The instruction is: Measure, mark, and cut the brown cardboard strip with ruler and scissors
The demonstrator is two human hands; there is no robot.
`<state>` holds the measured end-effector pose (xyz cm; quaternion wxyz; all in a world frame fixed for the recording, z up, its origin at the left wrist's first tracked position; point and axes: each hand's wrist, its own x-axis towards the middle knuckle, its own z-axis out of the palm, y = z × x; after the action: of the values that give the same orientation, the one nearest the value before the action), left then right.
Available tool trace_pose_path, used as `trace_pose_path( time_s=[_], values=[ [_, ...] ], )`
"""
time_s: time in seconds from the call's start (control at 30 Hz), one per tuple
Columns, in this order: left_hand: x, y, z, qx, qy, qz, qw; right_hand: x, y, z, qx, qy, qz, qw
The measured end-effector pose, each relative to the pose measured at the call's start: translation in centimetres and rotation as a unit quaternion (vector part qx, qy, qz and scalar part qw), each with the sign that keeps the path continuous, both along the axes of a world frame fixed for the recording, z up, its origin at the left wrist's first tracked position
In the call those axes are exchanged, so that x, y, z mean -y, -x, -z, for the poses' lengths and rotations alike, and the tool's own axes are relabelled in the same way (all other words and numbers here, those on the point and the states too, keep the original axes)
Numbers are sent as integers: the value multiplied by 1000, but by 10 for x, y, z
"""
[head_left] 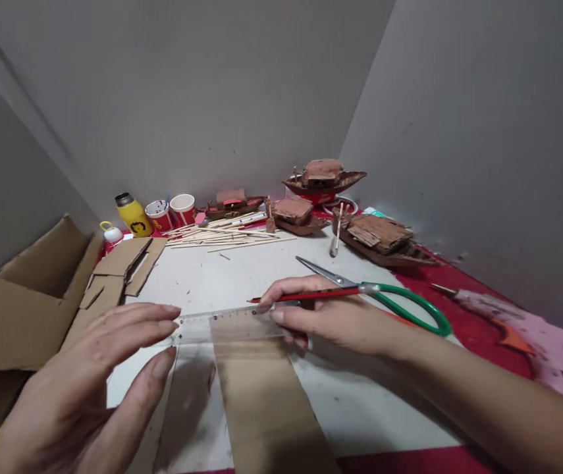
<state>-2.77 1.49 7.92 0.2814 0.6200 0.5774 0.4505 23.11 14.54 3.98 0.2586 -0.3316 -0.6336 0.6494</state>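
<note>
My right hand [311, 313] is closed on a red pencil [321, 294] and pinches the right end of a clear plastic ruler [232, 324]. The ruler lies across the upper end of a brown cardboard strip [266, 401]. At the ruler's left end is my left hand [118, 368], with thumb and fingers apart; whether its fingertips touch the ruler I cannot tell. Just beyond my right hand lie scissors [404, 299] with green handles, partly hidden by the hand and pencil.
Cardboard pieces [24, 316] stand at the left. Thin wooden sticks [232, 234] lie at the back. Brown model boats [380, 237] stand behind and to the right. A yellow bottle [133, 214] and paper cups [182, 209] are back left. A pink glue gun [523, 322] lies right.
</note>
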Motion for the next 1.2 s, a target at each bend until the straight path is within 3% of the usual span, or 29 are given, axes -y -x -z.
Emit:
trace_pose_path(
  time_s=[0.1, 0.2, 0.33, 0.43, 0.53, 0.77, 1.2],
  values=[
    [-12, -7, -3, -167, -127, -12, 978, -4, -6, -1, -8, 25, -49, 998],
    [-27, -16, -1, -165, 5, 45, 985, -6, -8, 1, -15, 58, -84, 995],
    [-35, -22, 16, -22, 229, 140, 963, -5, -5, 3, -32, 86, -65, 994],
    [-34, -25, 33, 137, 315, 166, 924, -4, 0, 6, -52, 104, -36, 993],
    [-35, -28, 44, 210, 355, 161, 897, -4, 3, 11, -69, 107, 1, 992],
    [-37, -39, 49, 260, 345, 119, 894, -5, 7, 22, -139, 116, 72, 981],
    [-36, -41, 58, 322, 312, 137, 883, 8, 15, 22, -128, 101, 81, 983]
  ],
)
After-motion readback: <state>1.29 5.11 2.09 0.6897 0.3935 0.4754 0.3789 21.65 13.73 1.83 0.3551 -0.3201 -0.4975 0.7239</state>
